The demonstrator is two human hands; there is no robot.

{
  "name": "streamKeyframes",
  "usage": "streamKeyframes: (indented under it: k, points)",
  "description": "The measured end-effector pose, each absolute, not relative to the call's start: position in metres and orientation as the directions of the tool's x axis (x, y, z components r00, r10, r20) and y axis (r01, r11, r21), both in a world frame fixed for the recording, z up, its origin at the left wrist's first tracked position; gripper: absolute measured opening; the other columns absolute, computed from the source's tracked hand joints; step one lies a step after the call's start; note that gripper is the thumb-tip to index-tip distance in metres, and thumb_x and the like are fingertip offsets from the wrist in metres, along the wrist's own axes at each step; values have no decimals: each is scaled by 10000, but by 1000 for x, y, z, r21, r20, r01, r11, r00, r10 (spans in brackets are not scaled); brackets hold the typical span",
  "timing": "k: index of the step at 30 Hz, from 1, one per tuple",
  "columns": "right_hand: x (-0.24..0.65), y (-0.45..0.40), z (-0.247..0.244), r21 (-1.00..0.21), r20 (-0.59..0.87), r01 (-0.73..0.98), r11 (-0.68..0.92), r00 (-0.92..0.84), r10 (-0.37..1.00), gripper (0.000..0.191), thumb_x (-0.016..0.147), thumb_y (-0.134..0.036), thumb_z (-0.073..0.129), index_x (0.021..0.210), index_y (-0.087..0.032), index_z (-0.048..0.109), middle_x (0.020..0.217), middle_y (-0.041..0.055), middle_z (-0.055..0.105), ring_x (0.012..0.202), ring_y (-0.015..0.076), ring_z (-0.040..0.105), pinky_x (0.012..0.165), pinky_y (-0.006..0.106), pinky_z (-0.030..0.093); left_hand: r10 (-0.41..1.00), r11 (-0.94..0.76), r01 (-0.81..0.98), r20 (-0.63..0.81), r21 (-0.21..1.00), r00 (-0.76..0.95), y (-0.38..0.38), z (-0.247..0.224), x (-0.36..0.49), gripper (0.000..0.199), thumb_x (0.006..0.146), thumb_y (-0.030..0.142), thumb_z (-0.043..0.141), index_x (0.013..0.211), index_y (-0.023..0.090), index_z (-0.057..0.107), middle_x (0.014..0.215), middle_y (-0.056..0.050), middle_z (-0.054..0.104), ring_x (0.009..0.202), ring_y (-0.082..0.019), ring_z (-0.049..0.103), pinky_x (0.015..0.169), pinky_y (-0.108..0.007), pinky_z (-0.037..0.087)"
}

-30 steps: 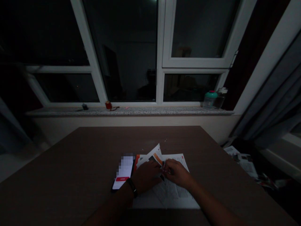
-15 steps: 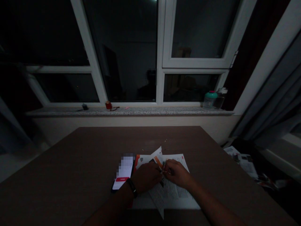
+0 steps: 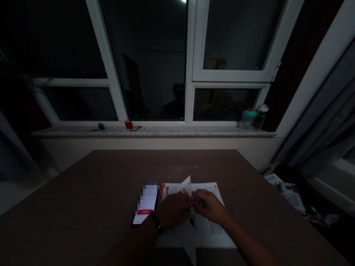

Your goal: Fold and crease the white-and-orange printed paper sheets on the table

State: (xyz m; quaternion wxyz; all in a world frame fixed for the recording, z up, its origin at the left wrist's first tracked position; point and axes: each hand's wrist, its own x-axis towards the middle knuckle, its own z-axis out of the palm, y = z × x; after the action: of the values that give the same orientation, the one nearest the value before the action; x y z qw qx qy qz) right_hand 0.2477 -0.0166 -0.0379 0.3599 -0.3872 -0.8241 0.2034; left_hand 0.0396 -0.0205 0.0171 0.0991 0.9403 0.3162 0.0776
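An open booklet with printed white pages lies on the brown table. One of its leaves stands half turned and creased near the middle. My left hand, with a dark band on the wrist, is closed on this leaf. Close beside it, my right hand is pinched at the leaf's edge by the booklet's middle; the fingertips of both hands nearly meet. What exactly lies between the right fingertips is too dark and small to tell. A lit phone lies left of the booklet.
The table has tiny white scraps behind the booklet. On the windowsill stand a red item, a small dark item and a teal-lidded bottle. Papers lie beyond the table's right edge.
The half-turned leaf has shifted slightly, its lower tip coming nearer the front. My left hand has moved a little and covers more of the orange print. The right hand is almost unmoved.
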Motion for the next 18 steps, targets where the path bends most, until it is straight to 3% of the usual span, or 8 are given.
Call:
streamKeyframes:
  k: [7,11,18]
  points:
    - [246,-19,-35,-654,410,500,568,-396,821,148,743,-86,575,734,-211,497,734,-22,568,659,132,537,605,218,379,681,-713,628,93,312,727,-21,18,38,214,801,255,693,1001,243,618,1109,-23,589,1041,-232,543,839,-324,434]
    - [247,-19,-35,-657,415,486,577,-406,814,123,768,-121,587,738,-212,511,747,-18,599,658,132,557,610,225,395,682,-713,633,89,303,726,-21,17,36,309,775,286,724,1054,257,595,1116,-25,570,1049,-252,530,835,-348,427]
    - [253,-20,-38,-653,434,443,614,-446,783,134,767,-116,589,739,-216,503,765,-11,619,712,145,595,666,242,433,684,-716,653,60,246,727,-24,14,40,264,804,304,697,1034,239,584,1113,-36,551,1055,-258,523,838,-359,433]
